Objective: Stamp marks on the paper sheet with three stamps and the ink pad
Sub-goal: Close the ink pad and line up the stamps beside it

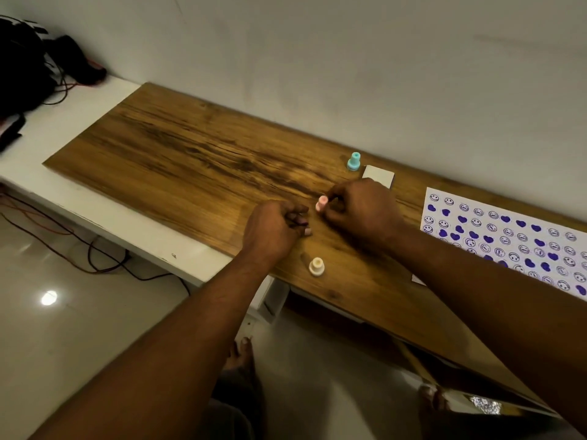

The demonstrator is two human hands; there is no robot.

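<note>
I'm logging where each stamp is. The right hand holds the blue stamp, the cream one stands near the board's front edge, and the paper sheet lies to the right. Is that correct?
Not quite. In the head view the right hand holds the pink stamp. The blue stamp stands untouched at the back near the wall. The cream stamp and paper sheet are as you said.

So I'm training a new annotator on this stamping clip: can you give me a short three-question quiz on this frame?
1. True or false: the paper sheet is still blank.
2. Which stamp does the right hand hold? A) blue stamp B) pink stamp C) cream stamp
3. Fill in: the blue stamp stands beside a small white ____ near the wall.

Key:
1. False; it carries rows of blue smileys and hearts.
2. B; the pink stamp. The cream stamp stands free on the wooden board, below the closed left hand.
3. Box, probably the ink pad.
</note>
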